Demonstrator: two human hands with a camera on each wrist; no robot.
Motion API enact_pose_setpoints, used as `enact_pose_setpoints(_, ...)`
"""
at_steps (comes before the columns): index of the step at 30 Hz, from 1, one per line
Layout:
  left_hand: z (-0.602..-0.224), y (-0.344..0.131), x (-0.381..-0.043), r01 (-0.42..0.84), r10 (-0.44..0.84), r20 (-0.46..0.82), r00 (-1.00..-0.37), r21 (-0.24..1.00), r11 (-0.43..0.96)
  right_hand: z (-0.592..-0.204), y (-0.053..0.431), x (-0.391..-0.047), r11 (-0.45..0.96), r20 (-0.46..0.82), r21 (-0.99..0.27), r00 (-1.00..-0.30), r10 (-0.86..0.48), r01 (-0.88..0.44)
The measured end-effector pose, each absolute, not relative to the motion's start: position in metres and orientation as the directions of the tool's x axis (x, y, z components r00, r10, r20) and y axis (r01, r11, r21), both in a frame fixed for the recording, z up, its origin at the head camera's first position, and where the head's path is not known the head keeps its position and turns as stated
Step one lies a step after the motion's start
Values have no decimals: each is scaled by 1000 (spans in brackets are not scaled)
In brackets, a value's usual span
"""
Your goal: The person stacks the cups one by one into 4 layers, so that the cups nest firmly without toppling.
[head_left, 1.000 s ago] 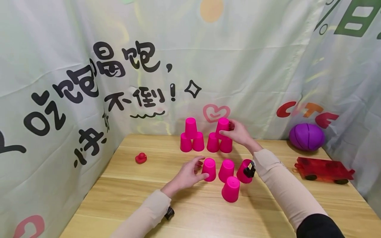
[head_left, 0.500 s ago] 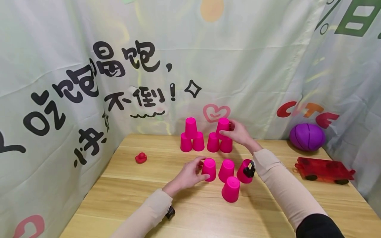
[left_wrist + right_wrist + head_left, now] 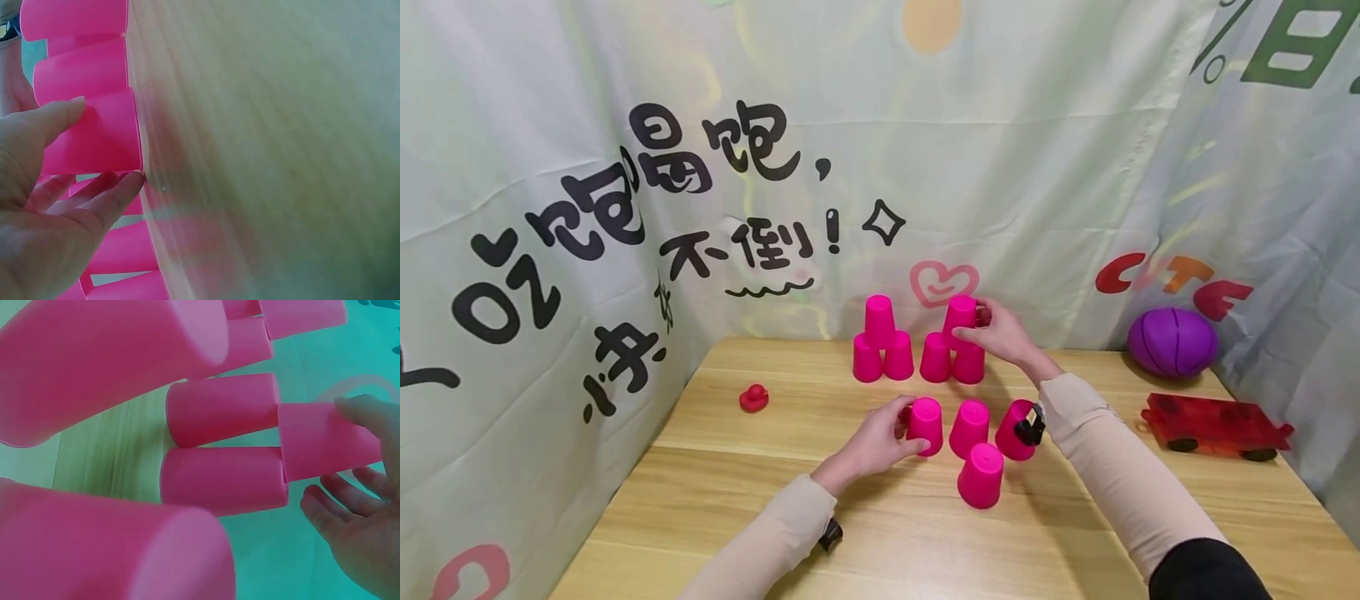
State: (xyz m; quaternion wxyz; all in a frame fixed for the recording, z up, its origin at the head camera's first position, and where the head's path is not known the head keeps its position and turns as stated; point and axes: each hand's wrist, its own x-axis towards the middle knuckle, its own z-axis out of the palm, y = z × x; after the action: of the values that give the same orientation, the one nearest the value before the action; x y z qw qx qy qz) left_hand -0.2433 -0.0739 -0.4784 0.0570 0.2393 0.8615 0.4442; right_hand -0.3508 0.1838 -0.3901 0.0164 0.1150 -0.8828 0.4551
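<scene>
There it was: the left hand (image 3: 874, 443), half-curled, gripped a pink cup (image 3: 928, 423) on the counter (image 3: 910, 550); at that cup's one o'clock, the right hand (image 3: 1002, 333), equally curled, pinched the top cup (image 3: 959, 313). Light, level pressure looked wisest.

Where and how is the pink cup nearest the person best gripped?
Probably around the mid-height wall of the nearest cup, coming from the person's side: it stands upside down on the table, narrowing upward, and the row's middle cup stands close behind it.
</scene>
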Motion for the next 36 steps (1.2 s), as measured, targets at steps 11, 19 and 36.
enact_pose_setpoints(11, -478, -73, -250, 353, 440, 146, -886, 827, 437, -376, 201, -330, 528, 163, -817, -971, -174, -232)
enact_pose_setpoints(19, -464, -69, -262, 374, 371, 229, -900, 842, 390, -379, 217, -304, 544, 183, -804, -970, -160, -241)
enact_pose_setpoints(36, -433, -48, -291, 465, 195, 428, -882, 728, 504, -403, 249, -245, 544, 226, -795, -963, -146, -269)
